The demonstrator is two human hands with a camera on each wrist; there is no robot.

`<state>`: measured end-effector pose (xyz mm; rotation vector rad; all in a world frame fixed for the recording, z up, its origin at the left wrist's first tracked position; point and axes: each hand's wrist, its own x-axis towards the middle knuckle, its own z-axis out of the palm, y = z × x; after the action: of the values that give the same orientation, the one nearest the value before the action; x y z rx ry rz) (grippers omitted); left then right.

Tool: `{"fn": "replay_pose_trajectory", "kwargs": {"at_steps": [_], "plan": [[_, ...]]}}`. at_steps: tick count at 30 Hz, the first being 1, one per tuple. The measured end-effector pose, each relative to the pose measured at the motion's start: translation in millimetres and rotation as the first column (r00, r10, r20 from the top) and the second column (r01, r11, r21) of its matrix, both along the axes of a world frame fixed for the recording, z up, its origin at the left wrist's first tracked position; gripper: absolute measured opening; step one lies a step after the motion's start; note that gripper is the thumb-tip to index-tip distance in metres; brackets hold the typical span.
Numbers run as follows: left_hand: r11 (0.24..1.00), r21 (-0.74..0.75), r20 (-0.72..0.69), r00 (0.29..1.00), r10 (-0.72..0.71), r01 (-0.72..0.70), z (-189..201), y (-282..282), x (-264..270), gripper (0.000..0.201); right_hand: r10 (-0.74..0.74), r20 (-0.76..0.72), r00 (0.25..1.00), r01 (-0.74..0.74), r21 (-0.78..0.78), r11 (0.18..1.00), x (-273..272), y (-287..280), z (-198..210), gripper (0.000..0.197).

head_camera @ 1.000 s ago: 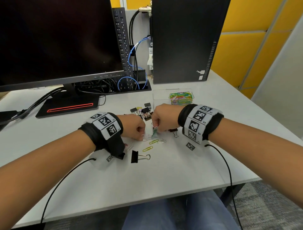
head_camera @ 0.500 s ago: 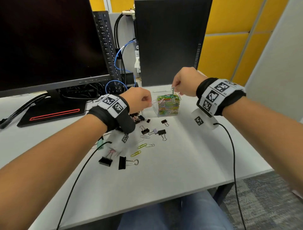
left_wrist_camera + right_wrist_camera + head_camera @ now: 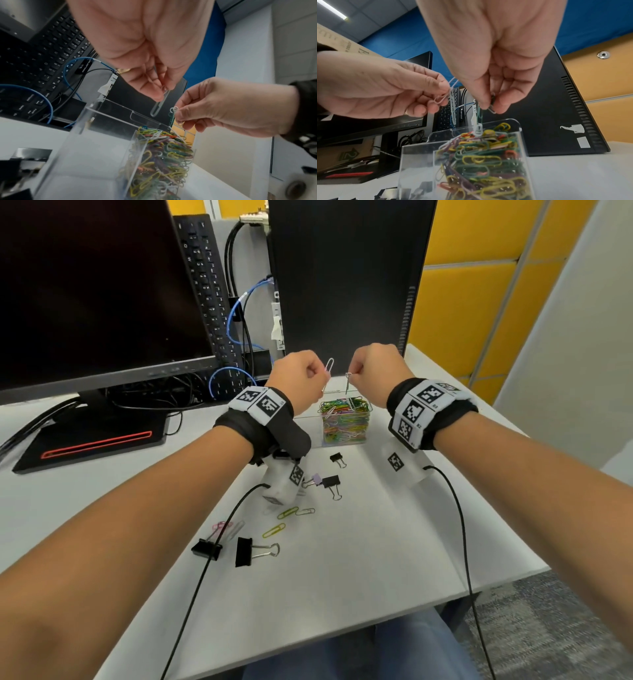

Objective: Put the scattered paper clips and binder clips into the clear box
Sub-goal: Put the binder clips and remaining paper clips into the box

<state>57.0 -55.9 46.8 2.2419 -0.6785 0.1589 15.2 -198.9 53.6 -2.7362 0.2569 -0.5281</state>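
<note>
The clear box (image 3: 345,440) (image 3: 102,136) (image 3: 521,136) stands mid-table, its right compartment heaped with coloured paper clips (image 3: 344,419). Both hands hover just above it. My left hand (image 3: 323,374) (image 3: 163,93) pinches pale and pink paper clips (image 3: 329,366) (image 3: 452,102) between thumb and fingers. My right hand (image 3: 351,376) (image 3: 489,106) pinches a green paper clip (image 3: 479,115) with a white one hanging from it over the heap, plus a small dark piece I cannot identify. On the table lie black binder clips (image 3: 244,551) (image 3: 206,549) (image 3: 331,481) (image 3: 336,457) and several paper clips (image 3: 274,530).
A monitor (image 3: 96,292) on its base, an upright keyboard (image 3: 205,289) and cables fill the back left. A black computer tower (image 3: 342,278) stands right behind the box. The table edge (image 3: 496,583) runs close at the front right.
Both hands rose from the scattered clips on the table, each carrying clips. The right hand got above the box first; the left has since moved right to join it.
</note>
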Motion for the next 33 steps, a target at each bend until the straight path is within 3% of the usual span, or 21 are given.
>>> {"fn": "replay_pose_trajectory", "kwargs": {"at_steps": [6,9,14,19,23,27,33], "plan": [[0.950,0.309,0.062,0.996,-0.071,0.048,-13,-6,7,0.017,0.010,-0.009,1.000,-0.010,0.023,1.000,-2,-3,2,0.012],[0.917,0.383,0.029,0.992,-0.127,0.106,-13,-9,5,0.023,0.007,-0.004,1.000,-0.007,0.039,0.999,-4,-5,2,0.015],[0.907,0.389,0.033,0.981,-0.191,0.163,-13,-4,3,0.024,0.077,-0.041,0.996,-0.077,0.002,0.997,-5,-3,1,0.021],[0.954,0.286,0.037,0.994,-0.103,0.089,-17,3,4,0.015,0.152,-0.148,0.977,-0.164,-0.072,0.984,-6,0,-6,0.026],[0.942,0.336,0.044,0.998,-0.035,0.018,-20,6,7,0.014,0.157,-0.209,0.965,-0.184,-0.112,0.977,-5,1,-12,0.028],[0.926,0.375,0.033,0.999,0.023,-0.034,-18,5,5,0.015,0.159,-0.169,0.973,-0.175,-0.081,0.981,-5,-2,-14,0.027],[0.892,0.450,-0.013,0.999,-0.038,0.039,-13,0,-1,0.022,0.153,-0.218,0.964,-0.188,-0.147,0.971,-5,-2,-12,0.029]]}}
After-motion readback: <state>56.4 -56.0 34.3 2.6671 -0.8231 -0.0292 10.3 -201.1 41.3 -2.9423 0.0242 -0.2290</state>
